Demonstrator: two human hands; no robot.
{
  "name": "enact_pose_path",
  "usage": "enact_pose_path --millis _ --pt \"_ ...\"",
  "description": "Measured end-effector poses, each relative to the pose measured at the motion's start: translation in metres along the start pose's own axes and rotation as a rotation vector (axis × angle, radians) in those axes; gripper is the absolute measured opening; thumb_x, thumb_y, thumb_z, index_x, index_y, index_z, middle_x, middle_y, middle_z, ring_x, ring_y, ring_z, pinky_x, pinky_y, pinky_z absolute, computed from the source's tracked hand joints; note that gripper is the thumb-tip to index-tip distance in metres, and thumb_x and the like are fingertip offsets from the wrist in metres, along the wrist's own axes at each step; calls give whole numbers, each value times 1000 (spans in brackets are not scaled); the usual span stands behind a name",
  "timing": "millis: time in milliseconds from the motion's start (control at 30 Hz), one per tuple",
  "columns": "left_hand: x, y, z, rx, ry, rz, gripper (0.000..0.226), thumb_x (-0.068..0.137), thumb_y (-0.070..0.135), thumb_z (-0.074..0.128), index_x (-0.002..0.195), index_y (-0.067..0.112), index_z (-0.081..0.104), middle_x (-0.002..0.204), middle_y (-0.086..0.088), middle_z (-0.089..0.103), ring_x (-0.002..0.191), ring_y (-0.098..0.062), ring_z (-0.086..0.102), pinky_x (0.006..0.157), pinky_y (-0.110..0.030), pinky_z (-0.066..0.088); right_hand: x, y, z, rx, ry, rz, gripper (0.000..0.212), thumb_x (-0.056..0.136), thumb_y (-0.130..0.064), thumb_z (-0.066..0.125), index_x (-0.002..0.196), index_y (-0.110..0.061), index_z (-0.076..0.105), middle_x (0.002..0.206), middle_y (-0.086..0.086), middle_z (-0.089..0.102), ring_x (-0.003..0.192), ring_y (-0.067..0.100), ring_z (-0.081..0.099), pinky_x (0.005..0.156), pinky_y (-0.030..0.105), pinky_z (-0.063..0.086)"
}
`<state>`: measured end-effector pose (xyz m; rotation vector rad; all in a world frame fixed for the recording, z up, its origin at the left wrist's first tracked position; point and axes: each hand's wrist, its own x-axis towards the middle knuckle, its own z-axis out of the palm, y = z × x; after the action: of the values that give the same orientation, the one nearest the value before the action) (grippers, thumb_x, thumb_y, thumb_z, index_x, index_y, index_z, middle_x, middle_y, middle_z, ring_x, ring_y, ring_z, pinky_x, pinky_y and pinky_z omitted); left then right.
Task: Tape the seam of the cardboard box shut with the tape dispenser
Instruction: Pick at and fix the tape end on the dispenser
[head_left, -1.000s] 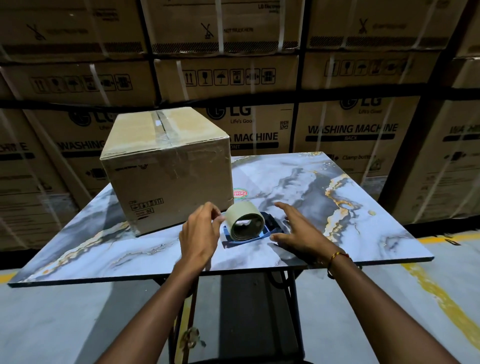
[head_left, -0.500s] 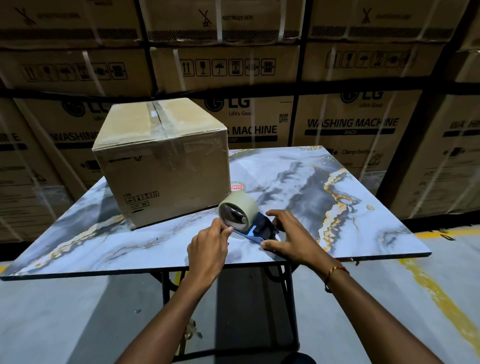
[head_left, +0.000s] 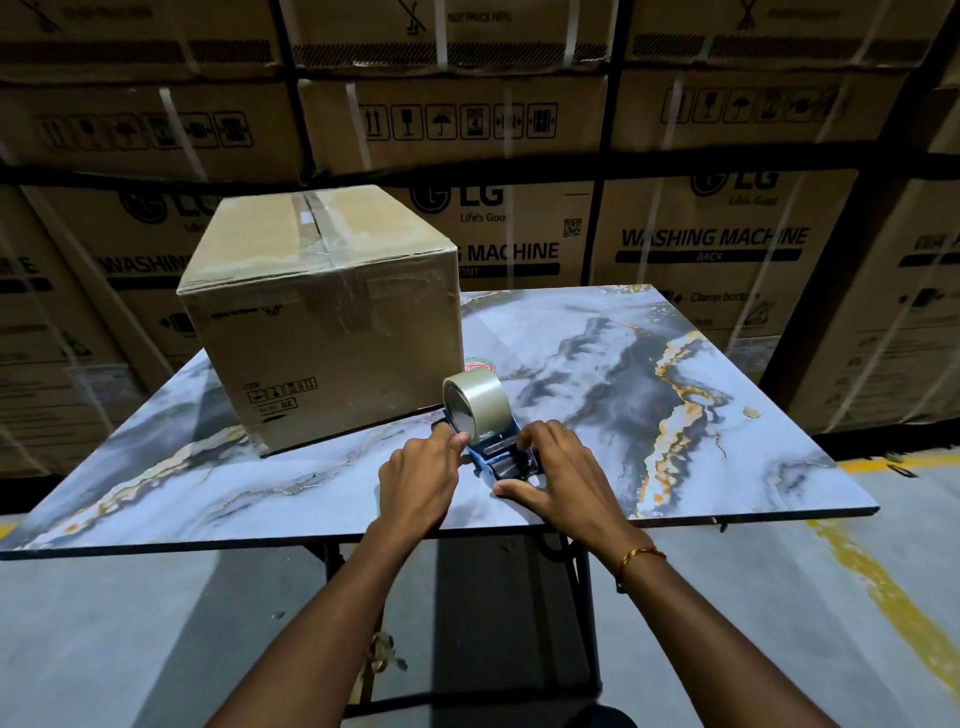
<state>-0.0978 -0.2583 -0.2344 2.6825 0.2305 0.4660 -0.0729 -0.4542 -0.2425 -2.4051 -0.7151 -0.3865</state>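
On marble table (head_left: 597, 332), head view: tape dispenser (head_left: 485, 431) rests by cardboard box (head_left: 322, 322). Left hand (head_left: 418, 480) pinches its roll side; right hand (head_left: 558, 480) closes round its handle. We judge taping not begun; seam (head_left: 311, 223) already shows tape.

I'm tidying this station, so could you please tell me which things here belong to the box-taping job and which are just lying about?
Part of the job:
- cardboard box
- tape dispenser, with both the left hand and right hand on it

Not part of it:
- small round sticker on the table
- stacked washing machine cartons behind
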Motion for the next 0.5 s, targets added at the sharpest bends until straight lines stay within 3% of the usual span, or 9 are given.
enact_pose_path --millis 200,367,500 --pt "14 -6 3 -134 13 -96 47 97 57 36 65 25 47 82 -4 72 86 -35 63 69 -43 49 -3 7 -7 51 48 -105 16 93 -24 68 103 -23 56 116 -5 47 101 16 54 77 34 54" --pt "12 -15 5 -300 87 -79 19 94 40 52 80 29 51 82 13 69 79 -19 60 65 -39 49 -2 5 -1 -3 105 -124 7 94 -22 66 99 -20 60 111 -4 51 93 20 56 64 40 54" --pt "15 -15 6 -160 107 66 18 95 24 53 83 28 67 91 11 66 92 -21 56 70 -39 48 -3 4 -1 -26 123 -138 9 92 -20 67 98 -19 60 110 -3 52 90 20 56 63 39 53"
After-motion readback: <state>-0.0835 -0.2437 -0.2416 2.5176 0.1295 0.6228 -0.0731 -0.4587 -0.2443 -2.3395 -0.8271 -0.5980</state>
